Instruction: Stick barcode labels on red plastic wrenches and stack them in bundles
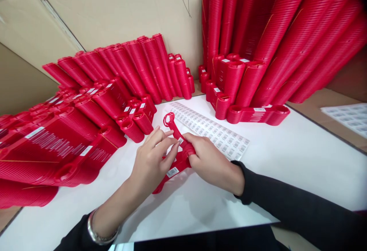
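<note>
My right hand (210, 159) is wrapped round the end of a few red plastic pieces with ringed ends. The uppermost red piece (177, 129) points up and away, its open ring at the far tip. My left hand (156, 151) is closed in a pinch, thumb and forefinger at a small white barcode sticker (180, 141) on that piece. Whether the sticker is fully stuck down I cannot tell. Below, another red piece (166, 178) bears a white barcode label (172, 172). A sheet of barcode stickers (215, 132) lies flat just beyond my hands.
Tall stacks of matching red pieces (137, 67) line the left and back of the white table (301, 167). More stacks (286, 41) lean on the right, with a short labelled stack (255, 115) in front. Another sticker sheet (349, 115) lies at far right. Cardboard (129, 6) stands behind.
</note>
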Demonstrator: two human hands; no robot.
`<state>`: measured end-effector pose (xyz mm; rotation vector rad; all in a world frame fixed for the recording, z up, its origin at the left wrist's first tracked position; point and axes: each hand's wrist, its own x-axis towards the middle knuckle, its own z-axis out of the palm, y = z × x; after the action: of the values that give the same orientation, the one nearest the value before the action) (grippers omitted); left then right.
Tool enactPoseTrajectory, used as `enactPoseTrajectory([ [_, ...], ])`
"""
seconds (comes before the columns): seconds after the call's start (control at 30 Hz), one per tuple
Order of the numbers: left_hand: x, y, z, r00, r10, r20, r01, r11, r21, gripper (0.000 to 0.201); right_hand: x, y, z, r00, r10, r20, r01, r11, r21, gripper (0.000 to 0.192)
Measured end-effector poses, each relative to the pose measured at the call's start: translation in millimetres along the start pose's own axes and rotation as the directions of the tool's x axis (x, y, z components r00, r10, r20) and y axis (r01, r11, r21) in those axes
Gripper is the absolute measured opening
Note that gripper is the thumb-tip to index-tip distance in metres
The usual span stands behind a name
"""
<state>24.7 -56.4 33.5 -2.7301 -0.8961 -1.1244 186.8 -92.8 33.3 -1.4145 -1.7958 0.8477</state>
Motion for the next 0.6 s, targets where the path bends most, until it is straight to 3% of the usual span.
enactPoseTrajectory([
  [0.6,0.1,-2.4,-8.7,0.987,0.022,0.158,0.007,0.983,-0.186,0.015,0.7,1.9,-0.4,1.0,-0.005,0.004,0.005,1.0,0.022,0.026],
])
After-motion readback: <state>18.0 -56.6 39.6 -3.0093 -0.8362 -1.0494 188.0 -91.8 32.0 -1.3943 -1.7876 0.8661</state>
